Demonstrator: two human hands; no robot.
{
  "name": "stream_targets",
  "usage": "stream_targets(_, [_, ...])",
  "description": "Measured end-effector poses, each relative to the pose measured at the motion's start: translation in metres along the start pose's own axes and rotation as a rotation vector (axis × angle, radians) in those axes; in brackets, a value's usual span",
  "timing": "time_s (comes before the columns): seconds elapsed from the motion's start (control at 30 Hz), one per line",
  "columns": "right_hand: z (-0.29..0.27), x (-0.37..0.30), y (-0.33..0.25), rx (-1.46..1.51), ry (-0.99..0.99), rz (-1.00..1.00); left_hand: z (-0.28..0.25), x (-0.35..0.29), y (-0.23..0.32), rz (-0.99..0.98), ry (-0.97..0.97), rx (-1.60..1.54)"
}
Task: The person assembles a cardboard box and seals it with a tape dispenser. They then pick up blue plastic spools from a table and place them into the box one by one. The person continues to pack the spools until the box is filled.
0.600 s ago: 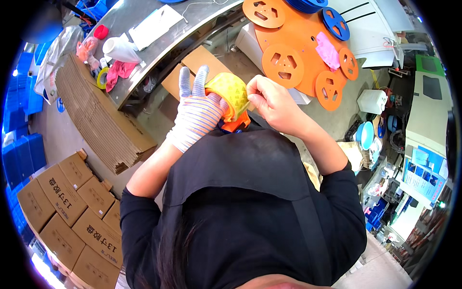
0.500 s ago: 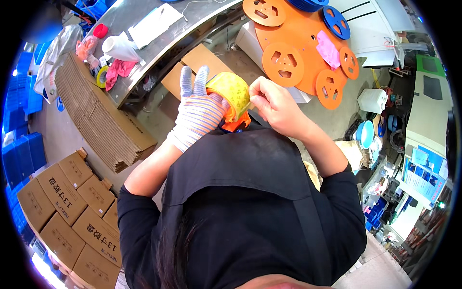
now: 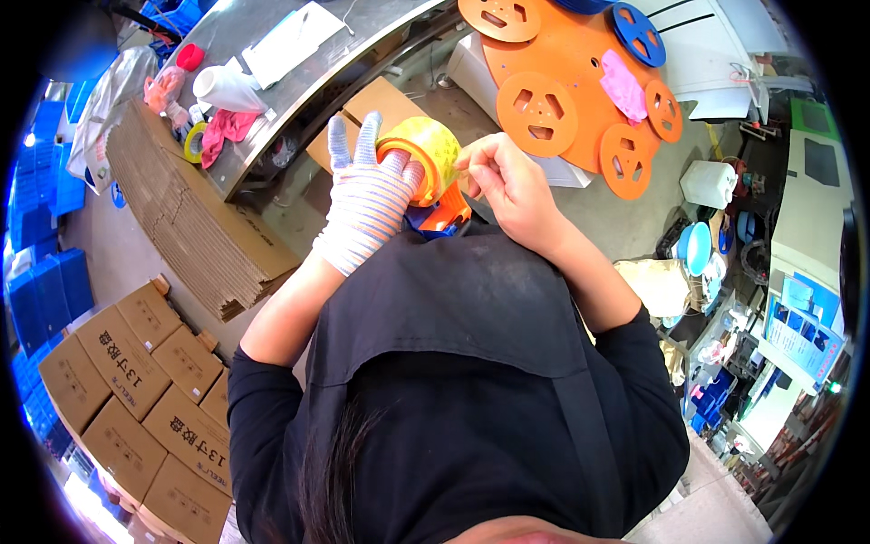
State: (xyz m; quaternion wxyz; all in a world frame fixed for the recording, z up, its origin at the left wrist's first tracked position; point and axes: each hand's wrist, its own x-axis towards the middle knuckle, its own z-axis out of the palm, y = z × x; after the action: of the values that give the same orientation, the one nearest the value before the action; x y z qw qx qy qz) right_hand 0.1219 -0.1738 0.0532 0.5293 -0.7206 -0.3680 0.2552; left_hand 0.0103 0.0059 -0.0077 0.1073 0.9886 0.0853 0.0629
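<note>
My left hand (image 3: 367, 204), in a striped knit glove, holds a tape dispenser (image 3: 444, 216) with orange and blue parts just above my black apron. Two of its fingers point up, while the others bend against the open side of the yellow tape roll (image 3: 437, 145) mounted on the dispenser. My bare right hand (image 3: 515, 186) is at the roll's right edge with its fingers curled in and pressed together. Its fingertips are close to the tape; whether a tape end lies between them is too small to see.
Flattened cardboard (image 3: 181, 213) leans by the metal table (image 3: 317, 68) at left. Stacked cartons (image 3: 136, 390) stand at lower left. Ahead, orange reel discs (image 3: 536, 113) and a pink cloth (image 3: 623, 86) lie on a large orange board (image 3: 580, 63). A white jug (image 3: 709, 184) sits on the right.
My right fingertips have shifted slightly up and away from the tape's edge. The roll has tipped in my left hand, showing more of its open side.
</note>
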Motion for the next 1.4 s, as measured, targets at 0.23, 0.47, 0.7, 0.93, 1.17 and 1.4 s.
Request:
stream_targets(0.23, [0.012,0.003,-0.008,0.237,-0.154,0.179,-0.009,-0.001,0.008,-0.185,-0.125,0.013])
stream_targets(0.47, [0.009,-0.001,-0.004,0.113,-0.454,0.150,0.032,-0.012,-0.012,-0.091,-0.179,-0.472])
stream_targets(0.7, [0.001,-0.007,-0.001,0.301,-0.488,0.321,0.061,-0.024,-0.009,-0.209,-0.138,-0.902])
stream_targets(0.93, [-0.035,0.005,0.000,0.660,-0.113,0.298,0.097,-0.026,-0.026,-0.195,-0.053,-0.972])
stream_targets(1.17, [-0.027,-0.011,-0.002,0.239,-0.257,0.001,0.117,-0.024,-0.024,-0.329,-0.058,-1.434])
stream_targets(1.4, [-0.025,-0.017,-0.003,-0.086,-0.301,-0.169,0.098,-0.014,-0.019,-0.435,-0.325,-1.639])
